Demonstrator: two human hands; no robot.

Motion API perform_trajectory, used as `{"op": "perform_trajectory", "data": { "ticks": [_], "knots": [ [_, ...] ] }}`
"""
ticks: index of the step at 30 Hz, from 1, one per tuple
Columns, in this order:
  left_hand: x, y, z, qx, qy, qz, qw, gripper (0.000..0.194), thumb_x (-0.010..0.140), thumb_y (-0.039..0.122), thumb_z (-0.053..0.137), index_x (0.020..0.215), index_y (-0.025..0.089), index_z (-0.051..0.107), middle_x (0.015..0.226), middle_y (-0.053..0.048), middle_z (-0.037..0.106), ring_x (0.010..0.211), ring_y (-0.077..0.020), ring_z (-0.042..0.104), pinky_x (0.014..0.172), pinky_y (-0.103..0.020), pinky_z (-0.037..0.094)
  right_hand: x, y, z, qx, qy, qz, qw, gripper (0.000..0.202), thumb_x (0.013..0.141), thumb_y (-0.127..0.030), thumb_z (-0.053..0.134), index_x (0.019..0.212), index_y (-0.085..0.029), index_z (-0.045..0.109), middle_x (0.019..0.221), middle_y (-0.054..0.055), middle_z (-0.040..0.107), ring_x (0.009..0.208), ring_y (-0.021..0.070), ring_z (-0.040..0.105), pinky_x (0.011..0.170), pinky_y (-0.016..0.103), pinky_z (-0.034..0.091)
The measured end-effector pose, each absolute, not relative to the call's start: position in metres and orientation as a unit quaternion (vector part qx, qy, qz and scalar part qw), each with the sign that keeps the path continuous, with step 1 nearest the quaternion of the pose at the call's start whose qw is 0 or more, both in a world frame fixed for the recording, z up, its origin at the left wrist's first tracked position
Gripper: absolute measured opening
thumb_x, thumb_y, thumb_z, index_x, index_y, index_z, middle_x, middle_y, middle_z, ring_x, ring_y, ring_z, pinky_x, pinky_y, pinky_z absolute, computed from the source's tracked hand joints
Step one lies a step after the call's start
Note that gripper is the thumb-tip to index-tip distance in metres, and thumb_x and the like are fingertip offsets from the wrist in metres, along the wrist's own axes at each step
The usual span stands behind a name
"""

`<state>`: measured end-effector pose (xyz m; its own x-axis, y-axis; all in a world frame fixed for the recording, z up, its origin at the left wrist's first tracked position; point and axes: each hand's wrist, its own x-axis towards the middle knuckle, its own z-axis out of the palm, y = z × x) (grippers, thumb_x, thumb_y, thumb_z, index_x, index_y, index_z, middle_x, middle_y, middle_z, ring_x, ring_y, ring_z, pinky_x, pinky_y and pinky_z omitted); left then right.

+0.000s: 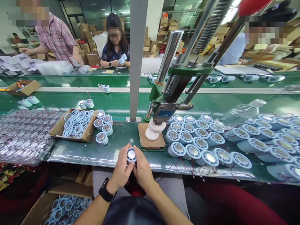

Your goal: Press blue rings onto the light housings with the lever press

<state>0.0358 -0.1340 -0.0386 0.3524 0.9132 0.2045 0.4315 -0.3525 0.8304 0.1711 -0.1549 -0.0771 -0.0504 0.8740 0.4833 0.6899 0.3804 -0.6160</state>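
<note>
Both my hands hold one small round light-blue part [131,154] with a shiny metal centre, at the near edge of the green bench. My left hand [122,170], with a black watch on the wrist, grips its left side. My right hand [142,170] grips its right side. Just beyond the part stands a hand press [164,107] with a white round head [153,129] over a brown pad [150,142]. Several more round parts [194,147] lie in rows to the right of the press.
A cardboard box of light-blue rings [75,125] sits to the left, with a few round parts [103,129] beside it and shiny bagged pieces [23,134] further left. A grey post [137,59] rises behind. A clear bottle [239,114] lies at right. People work across the green belt [58,81].
</note>
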Motion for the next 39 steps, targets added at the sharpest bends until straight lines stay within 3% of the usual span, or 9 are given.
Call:
{"op": "perform_trajectory", "data": {
  "ticks": [5,9,12,16,19,25,29,34,39],
  "knots": [
    [0.037,-0.126,-0.038,0.729,0.475,0.343,0.355,0.054,0.085,0.024,0.055,0.137,0.017,0.048,0.136,-0.014,0.058,0.125,-0.0262,0.057,0.108,-0.044,0.046,0.210,-0.163,-0.011,-0.528,-0.767,0.107,0.349,0.076,0.085,-0.011,0.051,0.156,-0.022,0.027,0.148,0.015,0.043,0.135,0.0272,0.047,0.105,0.044,0.052],
    [0.045,-0.090,-0.004,0.723,0.473,0.345,0.366,0.052,0.071,0.024,0.065,0.122,0.017,0.061,0.117,-0.009,0.070,0.107,-0.0254,0.066,0.098,-0.039,0.052,0.273,-0.135,0.142,-0.502,-0.712,-0.145,0.468,0.058,0.091,-0.021,0.055,0.147,-0.023,0.041,0.140,0.010,0.053,0.135,0.0263,0.047,0.112,0.051,0.041],
    [0.069,-0.058,0.021,0.735,0.434,0.372,0.366,0.051,0.068,0.025,0.068,0.119,0.017,0.064,0.113,-0.007,0.072,0.103,-0.0248,0.067,0.096,-0.037,0.053,0.314,-0.084,0.252,-0.527,-0.596,-0.273,0.541,0.050,0.093,-0.028,0.048,0.140,-0.011,0.048,0.138,0.008,0.054,0.133,0.0245,0.047,0.106,0.040,0.040],
    [0.112,-0.030,0.028,0.731,0.383,0.381,0.417,0.052,0.067,0.023,0.071,0.118,0.014,0.063,0.108,-0.007,0.072,0.096,-0.0231,0.068,0.091,-0.035,0.053,0.336,-0.026,0.306,-0.538,-0.588,-0.093,0.596,0.052,0.096,-0.026,0.022,0.121,-0.005,0.063,0.106,0.007,0.069,0.098,0.0143,0.070,0.074,0.020,0.050],
    [0.136,-0.018,0.020,0.710,0.330,0.374,0.497,0.053,0.068,0.023,0.072,0.119,0.011,0.061,0.113,-0.011,0.071,0.101,-0.0241,0.067,0.093,-0.036,0.052,0.338,-0.009,0.298,-0.515,-0.594,-0.067,0.615,0.067,0.089,-0.034,0.011,0.104,0.000,0.067,0.079,0.001,0.067,0.078,0.0116,0.070,0.062,0.016,0.042],
    [0.139,-0.017,0.016,0.717,0.278,0.337,0.544,0.060,0.075,0.034,0.074,0.128,0.012,0.056,0.125,-0.015,0.065,0.112,-0.0266,0.064,0.102,-0.041,0.049,0.340,-0.014,0.305,-0.488,-0.591,-0.049,0.640,0.062,0.087,-0.028,0.016,0.103,0.004,0.066,0.076,0.001,0.064,0.072,0.0113,0.069,0.057,0.017,0.038],
    [0.093,-0.035,0.023,0.787,0.353,0.380,0.334,0.060,0.085,0.034,0.064,0.140,0.017,0.047,0.143,-0.014,0.052,0.136,-0.0282,0.046,0.117,-0.047,0.034,0.322,-0.083,0.269,-0.466,-0.581,-0.115,0.657,0.056,0.088,-0.028,0.019,0.103,-0.011,0.070,0.092,0.002,0.067,0.084,0.0144,0.071,0.067,0.025,0.046],
    [-0.009,-0.056,0.003,0.737,0.528,0.422,0.006,0.042,0.091,0.028,0.054,0.131,0.018,0.056,0.139,-0.014,0.052,0.139,-0.0323,0.037,0.119,-0.054,0.028,0.276,-0.195,0.094,-0.359,-0.558,-0.311,0.681,0.034,0.102,-0.035,0.040,0.095,-0.020,0.070,0.092,0.004,0.060,0.093,0.0169,0.067,0.089,0.041,0.053],
    [-0.060,-0.076,-0.025,0.746,0.570,0.343,0.019,0.043,0.090,0.019,0.047,0.133,0.018,0.055,0.138,-0.014,0.052,0.128,-0.0315,0.050,0.109,-0.049,0.043,0.279,-0.224,0.044,-0.488,-0.568,-0.251,0.613,0.020,0.090,-0.018,0.061,0.070,-0.017,0.060,0.090,0.004,0.059,0.101,0.0225,0.064,0.091,0.044,0.052]
  ]
}}
